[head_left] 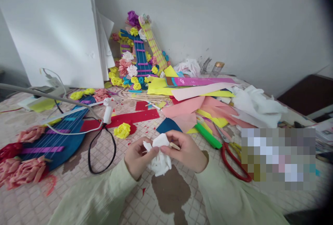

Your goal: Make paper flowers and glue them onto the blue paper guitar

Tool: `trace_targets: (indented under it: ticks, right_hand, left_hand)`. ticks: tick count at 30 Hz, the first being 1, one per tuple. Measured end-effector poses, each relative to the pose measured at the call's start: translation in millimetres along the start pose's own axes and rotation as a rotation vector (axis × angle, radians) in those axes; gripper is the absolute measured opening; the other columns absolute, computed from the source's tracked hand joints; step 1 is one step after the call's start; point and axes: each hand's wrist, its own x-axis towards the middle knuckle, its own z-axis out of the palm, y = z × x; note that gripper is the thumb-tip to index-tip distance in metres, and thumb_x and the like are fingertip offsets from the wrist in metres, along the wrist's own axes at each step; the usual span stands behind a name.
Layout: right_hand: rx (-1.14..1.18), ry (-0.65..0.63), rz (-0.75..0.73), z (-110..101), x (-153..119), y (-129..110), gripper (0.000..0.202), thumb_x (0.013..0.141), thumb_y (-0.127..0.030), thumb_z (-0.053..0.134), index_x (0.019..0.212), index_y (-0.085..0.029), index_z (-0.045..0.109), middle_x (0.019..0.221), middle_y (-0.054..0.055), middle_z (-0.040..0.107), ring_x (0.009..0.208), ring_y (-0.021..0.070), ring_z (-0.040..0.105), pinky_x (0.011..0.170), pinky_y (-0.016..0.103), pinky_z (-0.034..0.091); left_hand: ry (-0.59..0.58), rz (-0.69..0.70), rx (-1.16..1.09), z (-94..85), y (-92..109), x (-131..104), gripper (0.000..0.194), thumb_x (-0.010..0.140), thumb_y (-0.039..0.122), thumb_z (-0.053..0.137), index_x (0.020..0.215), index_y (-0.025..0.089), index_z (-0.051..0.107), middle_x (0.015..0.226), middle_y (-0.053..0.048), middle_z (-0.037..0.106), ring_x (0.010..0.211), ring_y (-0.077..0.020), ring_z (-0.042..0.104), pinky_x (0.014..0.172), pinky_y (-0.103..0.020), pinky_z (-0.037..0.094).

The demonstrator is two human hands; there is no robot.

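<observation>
The left hand (137,157) and the right hand (189,150) are holding 1 crumpled white paper (163,164) between them, just above the table (140,214), at the middle of the near side. The left thumb is pressing on the paper's near face from the left, and the right thumb is meeting it from the right — both grips are narrow, with the paper pinched in the fingers. Its longer axis is running roughly up and down the view: 1 smooth lobe is pointing away from the person, and the ruffled end is hanging toward the near edge. A small pointed tip is sticking out at the upper left, beside the left fingers. A tan stub (174,145) is showing in the right hand, its long axis slanting down to the right; its other end is hidden.

Beyond the hands, a blue sheet (169,125) is lying near the right fingers, and a yellow flower (122,130) is sitting near the left hand. To the right, a green tool (208,136) is slanting down to the right — scissors (224,152) are lying just beside it, blades pointing away and to the left. To the left, a glue gun (108,110) is standing roughly upright, and a blue guitar (71,148) is lying with its strings running obliquely.
</observation>
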Motion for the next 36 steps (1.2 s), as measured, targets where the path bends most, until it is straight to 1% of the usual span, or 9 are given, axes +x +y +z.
trace_targets:
  ticks: [4,9,14,17,22,24,27,31,36]
  right_hand:
    - [-0.138,0.042,-0.048,1.0,0.9,2.1,0.022,0.066,-0.025,0.059,0.087,-0.017,0.055,0.070,0.000,0.055,0.056,0.0090,0.050,0.051,0.019,0.040]
    - [-0.149,0.056,-0.073,0.2,0.8,4.6,0.028,0.068,-0.031,0.058,0.092,-0.018,0.053,0.073,0.001,0.055,0.060,0.0099,0.051,0.051,0.019,0.040]
    - [-0.317,0.118,-0.173,-9.2,-0.6,0.9,0.025,0.079,-0.036,0.043,0.096,-0.019,0.049,0.078,0.001,0.051,0.050,0.0069,0.040,0.046,0.019,0.034]
    - [-0.463,0.082,-0.195,-14.2,-1.3,0.4,0.025,0.082,-0.037,0.037,0.094,-0.017,0.045,0.074,0.001,0.050,0.056,0.0093,0.044,0.051,0.021,0.035]
    - [-0.663,-0.044,-0.152,-13.3,-1.2,6.4,0.027,0.081,-0.043,0.036,0.087,-0.017,0.040,0.061,-0.002,0.049,0.052,0.0106,0.046,0.050,0.022,0.032]
    - [-0.742,-0.060,-0.156,-11.6,-0.3,7.8,0.024,0.084,-0.040,0.032,0.083,-0.017,0.041,0.060,-0.002,0.051,0.052,0.0109,0.046,0.049,0.022,0.031]
    - [-0.845,-0.045,-0.205,-10.4,1.5,8.6,0.026,0.086,-0.033,0.029,0.077,-0.018,0.047,0.066,0.001,0.053,0.061,0.0122,0.049,0.054,0.022,0.032]
    - [-0.846,0.001,-0.257,-11.5,2.1,8.8,0.027,0.085,-0.031,0.033,0.076,-0.018,0.054,0.067,0.002,0.052,0.064,0.0115,0.048,0.057,0.022,0.033]
    - [-0.780,-0.038,-0.290,-12.4,0.2,9.3,0.023,0.082,-0.030,0.039,0.078,-0.018,0.059,0.066,0.000,0.049,0.059,0.0090,0.046,0.056,0.021,0.032]
  left_hand:
    - [-0.062,0.051,0.029,-2.5,1.1,0.5,0.023,0.056,0.025,0.066,0.062,0.015,0.046,0.055,0.006,0.047,0.045,-0.0059,0.041,0.041,-0.016,0.032]
    - [-0.140,0.003,0.018,-4.8,0.8,1.8,0.023,0.061,0.029,0.063,0.075,0.013,0.054,0.059,0.002,0.053,0.051,-0.0091,0.048,0.049,-0.020,0.038]
    - [-0.026,0.016,0.078,-6.7,0.2,5.3,0.022,0.059,0.029,0.063,0.070,0.013,0.053,0.052,0.004,0.050,0.045,-0.0072,0.044,0.043,-0.018,0.034]
    - [-0.011,0.078,0.110,-8.8,0.0,7.9,0.020,0.059,0.027,0.063,0.071,0.013,0.055,0.055,0.004,0.050,0.047,-0.0070,0.044,0.045,-0.018,0.034]
    - [-0.021,0.033,0.030,-9.5,-4.6,8.7,0.025,0.058,0.023,0.063,0.080,0.014,0.054,0.058,0.005,0.049,0.049,-0.0076,0.046,0.045,-0.018,0.035]
    - [-0.036,0.024,-0.014,-8.8,-6.6,8.4,0.027,0.057,0.021,0.063,0.082,0.015,0.054,0.059,0.005,0.051,0.049,-0.0076,0.047,0.045,-0.017,0.036]
    - [-0.098,0.010,-0.046,-7.5,-7.4,7.8,0.032,0.058,0.020,0.062,0.089,0.016,0.053,0.066,0.001,0.059,0.053,-0.0098,0.052,0.047,-0.019,0.039]
    - [-0.115,0.058,0.006,-6.9,-7.0,8.7,0.026,0.060,0.022,0.063,0.084,0.015,0.056,0.076,-0.004,0.065,0.067,-0.0150,0.058,0.056,-0.022,0.044]
    - [-0.070,0.082,0.067,-8.5,-7.7,10.9,0.017,0.060,0.021,0.062,0.075,0.014,0.056,0.065,-0.002,0.064,0.057,-0.0114,0.057,0.049,-0.019,0.042]
